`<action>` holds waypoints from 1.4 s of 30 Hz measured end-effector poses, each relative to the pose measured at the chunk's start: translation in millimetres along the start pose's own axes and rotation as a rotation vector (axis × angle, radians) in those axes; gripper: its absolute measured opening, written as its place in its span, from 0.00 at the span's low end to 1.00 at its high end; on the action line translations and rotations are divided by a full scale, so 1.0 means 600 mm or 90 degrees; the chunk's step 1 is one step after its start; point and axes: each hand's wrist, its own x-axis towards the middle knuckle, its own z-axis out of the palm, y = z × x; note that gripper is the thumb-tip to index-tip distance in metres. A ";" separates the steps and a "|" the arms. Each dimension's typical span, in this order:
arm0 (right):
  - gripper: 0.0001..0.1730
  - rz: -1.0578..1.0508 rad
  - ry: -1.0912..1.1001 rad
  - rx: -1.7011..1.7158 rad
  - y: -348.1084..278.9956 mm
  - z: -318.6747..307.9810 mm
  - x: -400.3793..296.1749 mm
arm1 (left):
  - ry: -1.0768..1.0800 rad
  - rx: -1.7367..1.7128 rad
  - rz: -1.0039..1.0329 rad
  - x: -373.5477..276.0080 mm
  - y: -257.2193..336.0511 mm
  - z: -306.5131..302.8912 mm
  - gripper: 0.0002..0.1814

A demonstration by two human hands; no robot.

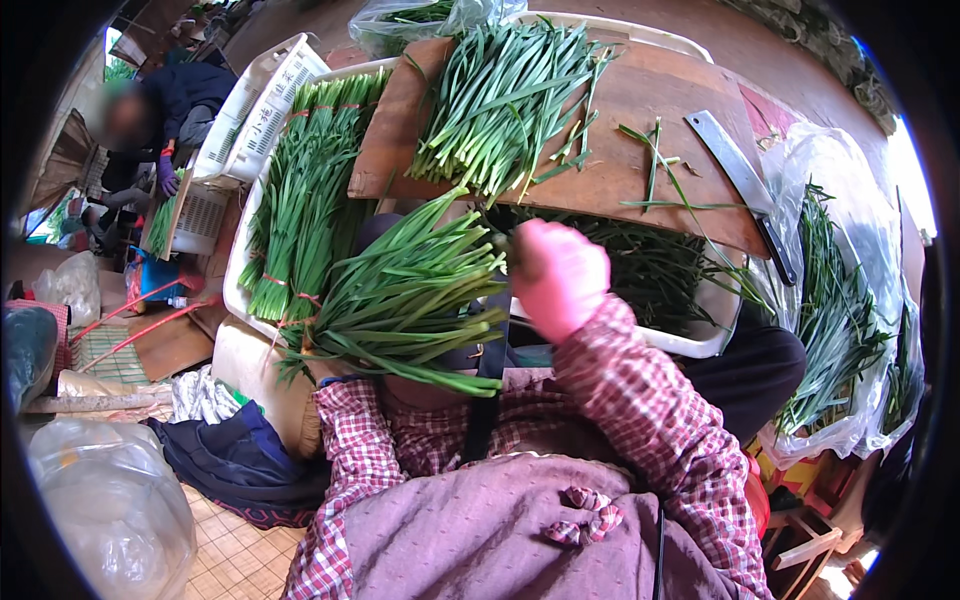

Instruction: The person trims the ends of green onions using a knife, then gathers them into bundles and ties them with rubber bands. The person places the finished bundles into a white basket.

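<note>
A loose bunch of green garlic chives (420, 292) fans out above my lap, cut ends pointing up and right. My left hand (324, 369) holds it from below at the left, mostly hidden by the leaves. Just right of the bunch is my right hand (562, 277) in a pink glove, blurred by motion; its fingers cannot be made out clearly. Before me a wooden board (637, 165) carries a pile of garlic chives (510, 105). A cleaver with a black handle (731, 165) lies on the board's right side, its handle jutting over the edge.
Tied chive bundles (315, 180) fill a white crate (244, 262) on the left. Under the board, a white tub (701, 341) holds dark leaves. Clear plastic bags hold more chives (832, 322) at right. A person (180, 97) in purple gloves works at far left.
</note>
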 end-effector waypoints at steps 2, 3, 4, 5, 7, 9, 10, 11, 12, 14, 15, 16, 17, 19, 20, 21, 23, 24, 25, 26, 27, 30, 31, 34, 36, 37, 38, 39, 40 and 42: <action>0.08 0.055 0.083 0.119 0.067 -0.016 0.002 | -0.065 -0.030 -0.016 0.032 0.002 -0.060 0.28; 0.08 0.063 0.111 0.236 0.097 -0.030 -0.002 | -0.049 -0.008 0.000 0.027 0.006 -0.058 0.28; 0.10 0.125 0.042 0.292 0.134 -0.050 -0.012 | -0.040 0.012 0.005 0.023 0.000 -0.043 0.27; 0.11 0.180 -0.029 0.357 0.164 -0.063 -0.020 | -0.029 0.034 0.019 0.019 0.001 -0.036 0.27; 0.15 0.163 -0.059 -0.033 0.191 -0.069 -0.040 | -0.094 0.006 -0.016 0.036 0.007 -0.068 0.25; 0.19 0.149 -0.284 -0.197 0.192 -0.075 -0.053 | -0.107 -0.001 -0.001 0.043 0.006 -0.083 0.25; 0.21 0.103 -0.274 -0.142 0.190 -0.069 -0.057 | -0.107 -0.003 0.008 0.046 0.006 -0.084 0.25; 0.25 0.055 -0.264 -0.087 0.182 -0.059 -0.057 | -0.106 -0.004 0.017 0.047 0.003 -0.086 0.25; 0.34 0.054 -0.277 0.019 0.170 -0.048 -0.051 | -0.102 -0.003 0.023 0.045 0.003 -0.085 0.25; 0.43 0.004 -0.215 0.316 0.152 -0.003 -0.041 | -0.105 -0.003 0.030 0.043 -0.001 -0.071 0.24; 0.48 0.050 -0.256 0.537 0.133 0.020 -0.034 | -0.105 -0.004 0.034 0.040 0.001 -0.067 0.24; 0.49 0.105 -0.303 0.601 0.115 0.025 -0.029 | -0.107 -0.008 0.038 0.036 0.000 -0.064 0.24; 0.50 0.168 -0.344 0.663 0.098 0.031 -0.024 | -0.108 -0.013 0.044 0.035 0.002 -0.061 0.24; 0.50 0.279 -0.408 0.790 0.070 0.045 -0.019 | -0.116 -0.021 0.053 0.031 0.006 -0.059 0.24; 0.49 0.329 -0.430 0.856 0.061 0.050 -0.020 | -0.121 -0.024 0.055 0.033 0.007 -0.058 0.24; 0.48 0.334 -0.434 0.932 0.055 0.063 -0.024 | -0.127 -0.030 0.055 0.031 0.008 -0.057 0.24; 0.44 0.403 -0.462 1.002 0.046 0.076 -0.030 | -0.140 -0.043 0.056 0.031 0.009 -0.056 0.23; 0.43 0.424 -0.472 1.035 0.036 0.073 -0.028 | -0.149 -0.050 0.058 0.030 0.010 -0.057 0.23; 0.41 0.445 -0.481 1.068 0.026 0.075 -0.027 | -0.160 -0.057 0.057 0.032 0.010 -0.058 0.23; 0.34 0.458 -0.472 1.081 0.017 0.084 -0.030 | -0.173 -0.064 0.056 0.033 0.010 -0.060 0.23; 0.24 0.459 -0.447 1.104 0.007 0.098 -0.029 | -0.194 -0.076 0.050 0.038 0.013 -0.063 0.23; 0.16 0.465 -0.392 1.131 0.008 0.108 -0.041 | -0.271 -0.106 -0.002 0.063 0.018 -0.078 0.23; 0.13 0.460 -0.411 1.127 0.005 0.099 -0.041 | -0.289 -0.110 -0.009 0.075 0.021 -0.087 0.23; 0.13 0.340 -0.514 0.927 0.025 0.057 -0.047 | -0.256 -0.020 0.305 0.098 -0.017 -0.097 0.21; 0.16 0.161 -0.483 0.910 0.048 0.004 -0.049 | -0.300 -0.144 0.232 0.096 -0.011 -0.081 0.18; 0.16 0.199 -0.505 0.952 0.054 -0.027 -0.050 | -0.335 -0.143 0.234 0.091 0.004 -0.072 0.18; 0.16 0.245 -0.521 0.990 0.062 -0.060 -0.051 | -0.371 -0.146 0.230 0.092 0.009 -0.061 0.17; 0.15 0.233 -0.411 1.016 0.086 -0.072 -0.060 | -0.411 -0.150 0.221 0.092 0.009 -0.051 0.17; 0.15 0.217 -0.305 1.032 0.110 -0.084 -0.069 | -0.295 -0.151 0.180 0.081 0.010 -0.047 0.16; 0.18 0.342 -0.246 0.890 0.158 -0.117 -0.065 | -0.182 -0.141 0.160 0.114 0.010 -0.094 0.15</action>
